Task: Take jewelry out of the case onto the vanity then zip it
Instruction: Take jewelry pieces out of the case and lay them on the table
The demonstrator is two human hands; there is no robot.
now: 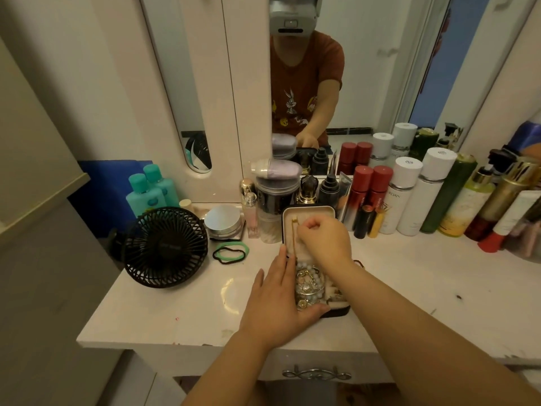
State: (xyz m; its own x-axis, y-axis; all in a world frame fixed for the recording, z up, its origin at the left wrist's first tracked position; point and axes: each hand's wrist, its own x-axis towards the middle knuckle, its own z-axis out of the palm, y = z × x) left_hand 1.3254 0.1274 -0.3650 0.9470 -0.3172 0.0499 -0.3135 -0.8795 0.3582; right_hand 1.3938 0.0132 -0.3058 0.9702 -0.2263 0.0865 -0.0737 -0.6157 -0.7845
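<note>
Hands at an open jewelry case [310,210] on the vanity [175,306].
Left hand [275,300] presses flat against its side; right hand [325,238] curls beside the lid's gold chain [294,235], grip unclear; jewelry [308,282] lies below that wrist.

The pale vanity top [175,312] carries the open jewelry case [310,211], which the left hand [278,300] steadies while the right hand [325,238] pinches a gold chain [294,238] at its lid. Left of that grip lie looped hair ties [231,252], a round silver compact [224,222] and a black desk fan [165,247]. To the right of it and beyond stands a crowded row of bottles [409,197].
</note>
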